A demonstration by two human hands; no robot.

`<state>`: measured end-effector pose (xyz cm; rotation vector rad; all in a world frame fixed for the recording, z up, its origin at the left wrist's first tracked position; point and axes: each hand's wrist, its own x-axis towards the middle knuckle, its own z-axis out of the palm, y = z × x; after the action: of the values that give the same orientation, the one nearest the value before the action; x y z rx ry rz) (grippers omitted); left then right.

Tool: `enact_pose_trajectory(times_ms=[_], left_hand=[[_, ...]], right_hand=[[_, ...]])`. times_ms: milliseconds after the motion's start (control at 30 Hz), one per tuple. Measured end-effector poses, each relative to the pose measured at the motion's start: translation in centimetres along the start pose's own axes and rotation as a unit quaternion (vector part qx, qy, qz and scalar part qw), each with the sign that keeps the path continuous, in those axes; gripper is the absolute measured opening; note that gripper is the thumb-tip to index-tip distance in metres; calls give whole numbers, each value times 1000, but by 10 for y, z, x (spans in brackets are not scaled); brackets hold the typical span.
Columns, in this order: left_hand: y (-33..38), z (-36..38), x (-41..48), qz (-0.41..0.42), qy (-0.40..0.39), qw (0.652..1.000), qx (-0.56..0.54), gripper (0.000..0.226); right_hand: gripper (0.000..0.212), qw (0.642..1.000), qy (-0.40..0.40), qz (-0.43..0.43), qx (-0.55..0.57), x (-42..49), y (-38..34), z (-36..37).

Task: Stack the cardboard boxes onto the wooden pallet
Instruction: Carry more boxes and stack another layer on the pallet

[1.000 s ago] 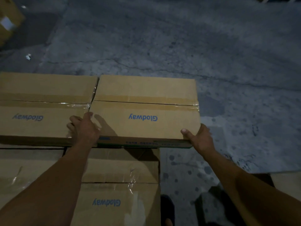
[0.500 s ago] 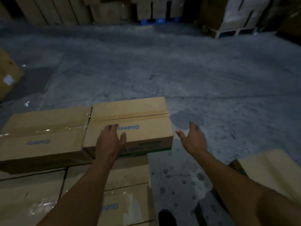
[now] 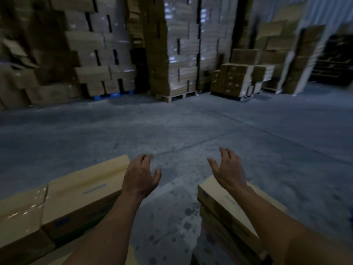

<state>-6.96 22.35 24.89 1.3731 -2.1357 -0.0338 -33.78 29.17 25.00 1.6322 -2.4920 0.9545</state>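
Cardboard fills this dim warehouse. At the lower left lies a printed box [image 3: 86, 186], flat, its blue lettering too blurred to read. A taped box [image 3: 21, 209] touches its left side, glossy tape running across the top. More cardboard shows beneath the two, and what carries that pile is out of view. At the lower right stands a stack [image 3: 219, 205] of flat boxes, set apart from the left pile by a strip of stained concrete floor [image 3: 172, 217].

The person's bare arms reach forward over that strip. The left hand [image 3: 141, 175] hovers at the right end of the printed box, back upward, its fingers [image 3: 147, 157] spread and loosely curved, holding nothing. I cannot tell whether the wrist brushes the box. The right hand [image 3: 228, 169] hangs above the far corner of the stack, fingers spread in the same way and empty. The two hands are well apart.

Along the far side rise tall walls of cartons. A wrapped tower [image 3: 183, 44] stands on a wooden pallet [image 3: 177, 96]. To its left, brown cartons sit on a blue pallet [image 3: 112, 95]. To its right is a lower pile [image 3: 238, 79].
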Motion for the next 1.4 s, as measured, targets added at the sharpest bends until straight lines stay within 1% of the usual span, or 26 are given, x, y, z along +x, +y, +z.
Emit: enact_pose_trajectory(times_ms=[100, 233, 400, 500, 667, 767, 833, 900, 1067, 1167, 1267, 1400], left_hand=[[47, 8, 13, 50, -8, 999, -19, 56], [101, 31, 38, 91, -22, 995, -40, 58], [167, 79, 65, 132, -50, 988, -71, 62], [199, 115, 74, 145, -76, 982, -88, 63], [229, 168, 84, 162, -125, 974, -100, 74], [226, 207, 91, 186, -167, 966, -70, 74], [222, 227, 101, 181, -176, 965, -75, 77], [217, 253, 116, 173, -203, 960, -87, 79], [194, 334, 158, 176, -265, 943, -96, 67], [171, 388, 180, 159, -325, 926, -107, 65], [142, 432, 187, 168, -378, 905, -95, 66], [100, 488, 190, 138, -443, 883, -73, 74]], right_hand=[[64, 998, 38, 45, 5, -6, 39, -36], [60, 993, 77, 92, 2, -5, 92, -68], [59, 984, 94, 152, -17, 3, 156, -90], [58, 981, 86, 171, -29, 10, 188, -91], [64, 975, 51, 216, -31, 24, 239, -74], [64, 967, 20, 251, -26, 30, 260, -48], [64, 963, 10, 269, -30, 35, 270, -32], [64, 956, 1, 290, -37, 40, 280, -12], [66, 931, -20, 364, -30, 59, 304, 49], [68, 903, -33, 428, -34, 66, 313, 90], [68, 875, -47, 480, -35, 58, 314, 129], [72, 822, -79, 564, -7, 31, 321, 177]])
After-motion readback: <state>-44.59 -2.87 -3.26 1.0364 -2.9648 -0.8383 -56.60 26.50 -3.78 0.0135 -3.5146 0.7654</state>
